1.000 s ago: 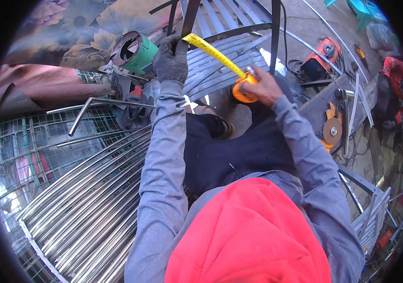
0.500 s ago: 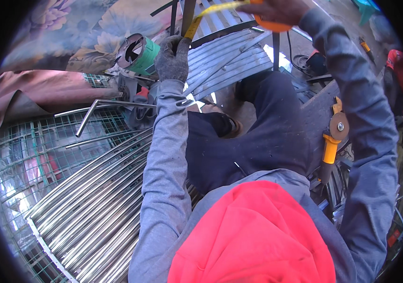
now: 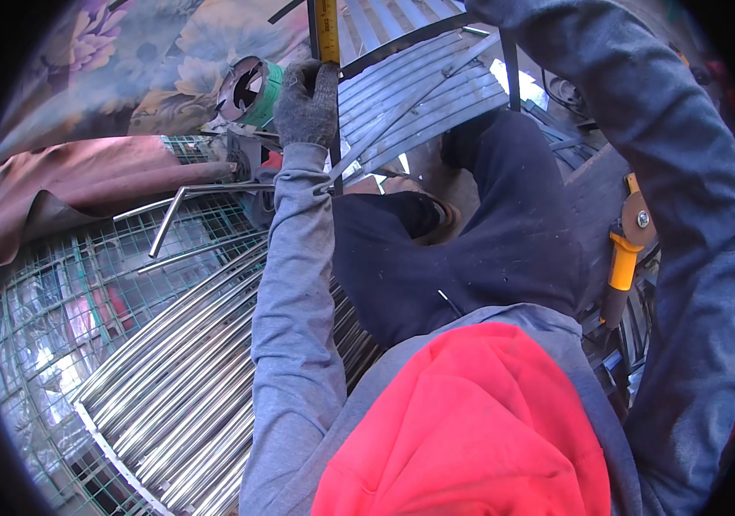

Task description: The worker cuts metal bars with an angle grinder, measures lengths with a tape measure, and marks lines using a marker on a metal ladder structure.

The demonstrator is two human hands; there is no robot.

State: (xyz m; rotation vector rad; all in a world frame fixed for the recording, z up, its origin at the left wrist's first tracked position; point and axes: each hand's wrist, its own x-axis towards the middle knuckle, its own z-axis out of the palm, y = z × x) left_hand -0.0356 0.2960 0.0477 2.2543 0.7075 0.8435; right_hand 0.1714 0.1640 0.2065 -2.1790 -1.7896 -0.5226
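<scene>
My left hand, in a dark grey knitted glove, is closed on the end of a yellow tape measure. The tape lies along a dark upright metal bar and runs off past the top edge. How the glove shares its grip between tape and bar is partly hidden by the fingers. Above the upper right of the picture, my right hand is out of sight; only its sleeved arm shows, stretched far forward. A dark metal crossbar of the same frame reaches right from near the left hand.
Shiny steel tubes lie in a row at left, on green wire mesh, with a bent tube beyond. A yellow angle grinder rests at right. Ridged metal sheeting lies ahead, and a green-sided round piece stands left of the glove.
My right hand and the orange tape case have gone up out of view. The tape now runs straight along the bar instead of slanting right. My left hand stays near the same place.
</scene>
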